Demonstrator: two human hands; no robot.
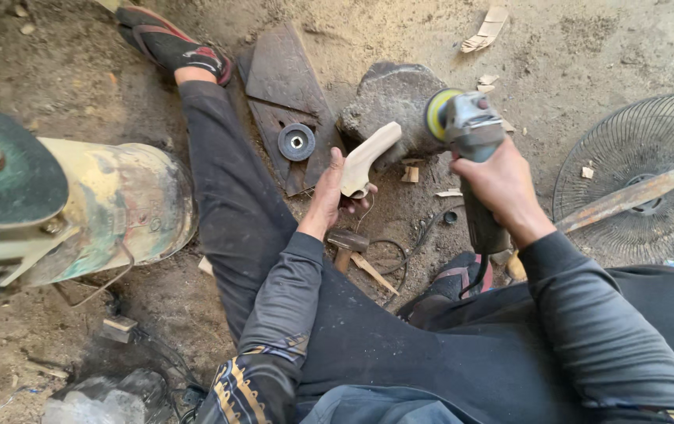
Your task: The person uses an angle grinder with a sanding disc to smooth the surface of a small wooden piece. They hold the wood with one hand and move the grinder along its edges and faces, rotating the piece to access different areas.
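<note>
Your left hand (329, 196) grips the pale carved wooden handle (366, 159), bracing it against the grey stone block (388, 98), probably for steadiness. Your right hand (502, 187) clenches the grey angle grinder (470, 133), its yellow-rimmed disc just beside the wood.

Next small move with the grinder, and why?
Probably bring the grinder disc a little left onto the upper end of the wooden piece. The right hand holds the grinder with its yellow disc just right of the piece, apparently not touching. The left hand holds the piece upright against the stone.
</note>
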